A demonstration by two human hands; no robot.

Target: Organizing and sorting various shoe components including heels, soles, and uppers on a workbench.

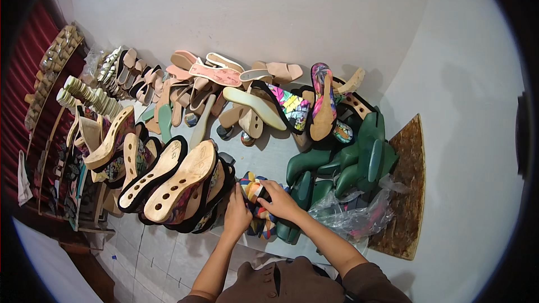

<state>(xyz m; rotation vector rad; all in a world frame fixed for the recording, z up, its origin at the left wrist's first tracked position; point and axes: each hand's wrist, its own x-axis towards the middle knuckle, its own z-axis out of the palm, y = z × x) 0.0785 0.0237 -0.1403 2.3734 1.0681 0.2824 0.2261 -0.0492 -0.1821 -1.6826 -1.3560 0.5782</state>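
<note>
Multicoloured fabric pieces [269, 228], patterned in blue, yellow, red and white and looking like shoe straps, lie heaped at the table's near edge. My right hand [279, 202] reaches in over the heap, its fingers curled on one patterned fabric piece [251, 192] with a dark and pale orange part. On the left side of that same piece, my left hand [238, 213] has its fingers pressed together against it. Part of the grip is hidden behind the fingers. Just left of my left hand stand stacked wooden wedge soles [182, 182] with holes and black edging.
Green plastic shoe lasts [362, 157] pile up on the right, with crumpled clear plastic [353, 213] before them. Beige and pink sandals and soles [216, 74] line the wall. A brown board [407, 191] leans at the right; a rack [48, 84] stands far left.
</note>
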